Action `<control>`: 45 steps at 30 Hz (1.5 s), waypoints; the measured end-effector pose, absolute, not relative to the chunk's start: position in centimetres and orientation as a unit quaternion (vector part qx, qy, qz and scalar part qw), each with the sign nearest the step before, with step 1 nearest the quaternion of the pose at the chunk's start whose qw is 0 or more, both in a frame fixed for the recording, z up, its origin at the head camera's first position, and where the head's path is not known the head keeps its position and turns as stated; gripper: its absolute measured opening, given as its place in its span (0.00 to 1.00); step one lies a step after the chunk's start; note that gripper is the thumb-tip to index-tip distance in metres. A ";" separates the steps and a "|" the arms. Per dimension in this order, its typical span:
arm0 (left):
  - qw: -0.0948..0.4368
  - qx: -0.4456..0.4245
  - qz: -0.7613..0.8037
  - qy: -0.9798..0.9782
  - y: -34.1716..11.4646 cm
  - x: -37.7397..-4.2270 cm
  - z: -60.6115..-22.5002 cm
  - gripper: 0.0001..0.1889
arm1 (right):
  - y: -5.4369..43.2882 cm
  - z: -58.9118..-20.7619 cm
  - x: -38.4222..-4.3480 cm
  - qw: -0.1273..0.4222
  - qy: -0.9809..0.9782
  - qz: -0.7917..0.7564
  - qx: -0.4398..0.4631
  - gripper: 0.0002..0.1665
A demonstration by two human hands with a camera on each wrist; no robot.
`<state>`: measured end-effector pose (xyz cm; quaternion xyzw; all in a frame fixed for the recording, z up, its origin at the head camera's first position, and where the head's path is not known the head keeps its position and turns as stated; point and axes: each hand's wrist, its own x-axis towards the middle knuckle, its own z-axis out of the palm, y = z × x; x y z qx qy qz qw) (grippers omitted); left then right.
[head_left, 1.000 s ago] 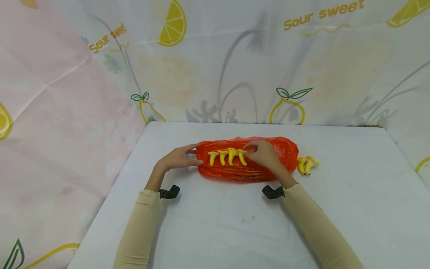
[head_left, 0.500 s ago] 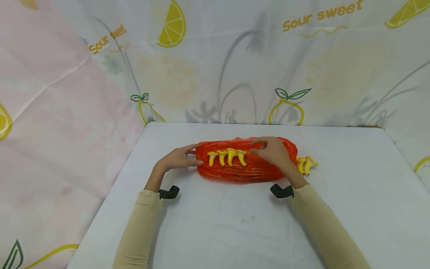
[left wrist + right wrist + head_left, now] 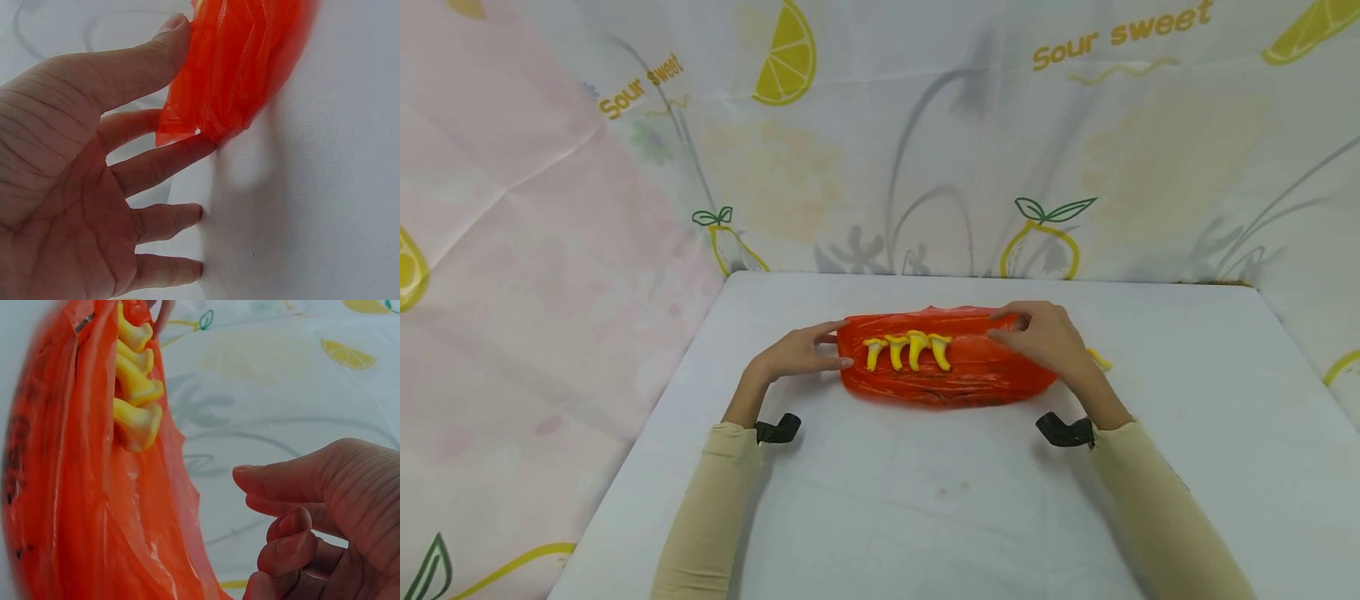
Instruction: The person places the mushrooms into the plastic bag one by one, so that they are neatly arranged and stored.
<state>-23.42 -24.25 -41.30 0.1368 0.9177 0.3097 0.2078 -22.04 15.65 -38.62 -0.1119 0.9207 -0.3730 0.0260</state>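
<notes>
A crumpled red plastic bag lies lengthwise on the white table. On its left half several small yellow chanterelle-shaped mushrooms sit in a row, stems toward me. My left hand rests at the bag's left end, fingers spread and nearly straight; in the left wrist view its thumb and two fingers touch the red plastic. Over the bag's right part is my right hand, with nothing between its bent fingers and thumb. In the right wrist view the nearest mushroom stands apart from that hand.
Another yellow mushroom shows on the table past the bag's right end, mostly hidden by my right hand. Black wrist mounts jut inward from both wrists. A lemon-printed cloth hangs behind the table.
My right hand has left the rightmost mushroom of the row and moved right along the bag, now covering most of the loose mushrooms there. My left hand has stayed put.
</notes>
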 end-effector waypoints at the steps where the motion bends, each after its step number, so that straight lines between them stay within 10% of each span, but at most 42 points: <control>1: 0.208 0.137 0.309 0.918 -24.2 -23.4 -41.3 0.45 | 15.9 -38.5 -22.0 0.024 0.921 -0.372 -0.113 0.18; 45: 0.202 0.147 0.304 0.919 -24.3 -23.5 -41.3 0.46 | 26.1 -39.1 -19.4 -0.021 0.953 -0.300 -0.046 0.23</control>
